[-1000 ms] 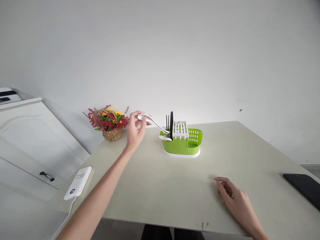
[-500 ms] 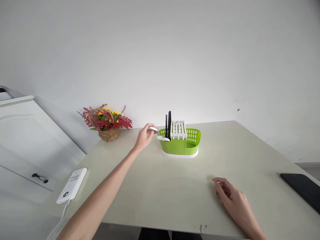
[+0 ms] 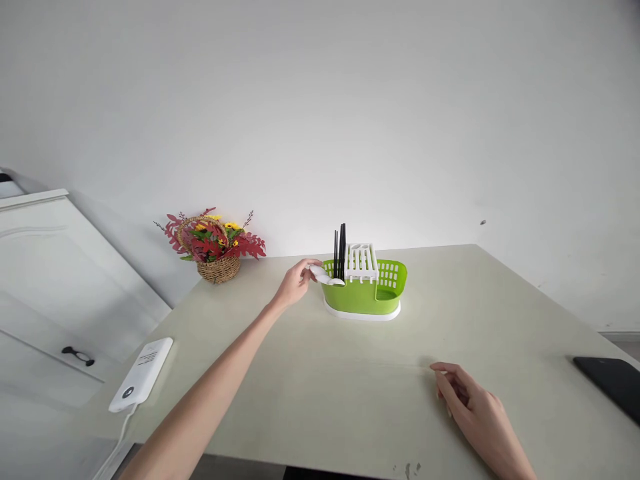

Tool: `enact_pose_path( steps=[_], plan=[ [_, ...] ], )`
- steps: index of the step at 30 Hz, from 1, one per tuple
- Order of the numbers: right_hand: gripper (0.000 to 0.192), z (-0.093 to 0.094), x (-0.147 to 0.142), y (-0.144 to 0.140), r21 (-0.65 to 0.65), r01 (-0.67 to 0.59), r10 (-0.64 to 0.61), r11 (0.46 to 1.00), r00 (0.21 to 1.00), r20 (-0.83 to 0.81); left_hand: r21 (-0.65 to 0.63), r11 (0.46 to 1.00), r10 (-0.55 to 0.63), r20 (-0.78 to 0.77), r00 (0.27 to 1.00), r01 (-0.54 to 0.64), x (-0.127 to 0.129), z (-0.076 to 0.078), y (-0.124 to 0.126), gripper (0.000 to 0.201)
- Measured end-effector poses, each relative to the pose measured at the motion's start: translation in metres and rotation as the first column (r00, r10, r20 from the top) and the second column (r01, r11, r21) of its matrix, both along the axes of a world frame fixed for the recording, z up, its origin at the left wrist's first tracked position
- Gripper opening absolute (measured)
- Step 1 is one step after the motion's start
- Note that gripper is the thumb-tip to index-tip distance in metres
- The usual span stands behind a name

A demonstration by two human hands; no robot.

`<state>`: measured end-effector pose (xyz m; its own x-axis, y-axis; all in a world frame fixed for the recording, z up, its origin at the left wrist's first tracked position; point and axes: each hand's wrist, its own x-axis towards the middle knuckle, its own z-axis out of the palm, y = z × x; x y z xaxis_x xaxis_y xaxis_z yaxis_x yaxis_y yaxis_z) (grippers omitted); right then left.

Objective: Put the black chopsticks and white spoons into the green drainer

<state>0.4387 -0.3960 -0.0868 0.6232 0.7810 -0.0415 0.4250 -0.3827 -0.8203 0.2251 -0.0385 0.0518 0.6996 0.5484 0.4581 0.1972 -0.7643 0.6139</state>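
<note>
Near the back of the table stands a green cutlery caddy (image 3: 357, 300) with a white base and a white slotted rack (image 3: 361, 261) on top. Several black chopsticks (image 3: 339, 252) rise from its left compartment. White spoons (image 3: 336, 283) lean there with their bowls over the front left rim. My left hand (image 3: 296, 283) is at the caddy's left end, fingers closed on the bowl end of a white spoon (image 3: 317, 270); the spoon's handle is hidden. My right hand (image 3: 473, 403) rests on the table at the front right, loosely curled, with nothing visible in it.
A wicker basket (image 3: 219, 269) of red and yellow flowers stands back left. A white power bank (image 3: 141, 373) with a cable lies on the left, a black phone (image 3: 610, 383) on the right. A white cabinet (image 3: 60, 287) adjoins the table's left side.
My left hand has moved slightly right and down, bringing the spoon lower, against the caddy's left end beside the other spoons. My right hand stays on the table; the view has shifted slightly.
</note>
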Motion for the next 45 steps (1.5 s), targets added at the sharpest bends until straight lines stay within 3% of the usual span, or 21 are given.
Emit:
enact_pose_path(
  steps=[3,7,10,13,17,21,25,27,29,37,45],
  plan=[
    [0.046,0.000,0.000,0.001,-0.011,0.013,-0.013,1.000,1.000,0.005,-0.070,0.989,0.132,0.061,0.989,-0.128,-0.012,-0.017,-0.001,0.033],
    [0.048,-0.001,-0.001,0.001,-0.005,0.019,-0.019,1.000,1.000,0.015,-0.269,0.916,0.339,0.129,0.932,-0.296,-0.039,-0.060,-0.005,0.024],
    [0.049,-0.004,0.000,0.000,0.002,0.010,-0.010,1.000,0.999,0.037,-0.332,0.877,0.403,0.112,0.908,-0.348,-0.064,-0.090,-0.018,0.017],
    [0.047,-0.008,0.003,0.000,0.003,-0.006,0.006,1.000,0.997,0.076,-0.358,0.863,0.418,0.113,0.901,-0.356,-0.090,-0.105,-0.041,0.022],
    [0.044,-0.005,0.004,0.010,0.041,-0.042,0.035,0.998,0.988,0.151,-0.392,0.858,0.392,0.079,0.917,-0.333,-0.117,-0.105,-0.077,0.030],
    [0.048,0.017,-0.004,0.043,0.103,-0.085,0.042,0.991,0.931,0.362,-0.392,0.848,0.396,0.025,0.918,-0.356,-0.131,-0.098,-0.109,0.028],
    [0.063,0.035,-0.015,0.088,0.093,-0.144,0.045,0.985,0.742,0.669,-0.393,0.846,0.381,-0.029,0.924,-0.361,-0.141,-0.092,-0.135,0.028],
    [0.066,0.034,-0.019,0.108,0.062,-0.159,0.054,0.985,0.635,0.771,-0.387,0.853,0.369,-0.028,0.929,-0.350,-0.147,-0.090,-0.145,0.030],
    [0.065,0.028,-0.023,0.123,0.031,-0.152,0.064,0.988,0.578,0.813,-0.380,0.864,0.349,-0.024,0.937,-0.331,-0.152,-0.089,-0.151,0.032],
    [0.066,0.011,-0.037,0.143,0.039,-0.058,-0.002,0.998,0.536,0.844,-0.369,0.867,0.353,-0.017,0.935,-0.334,-0.156,-0.093,-0.159,0.027],
    [0.070,0.012,-0.043,0.153,0.064,0.012,-0.060,0.998,0.577,0.815,-0.367,0.866,0.360,-0.011,0.933,-0.339,-0.157,-0.096,-0.160,0.021]
  ],
)
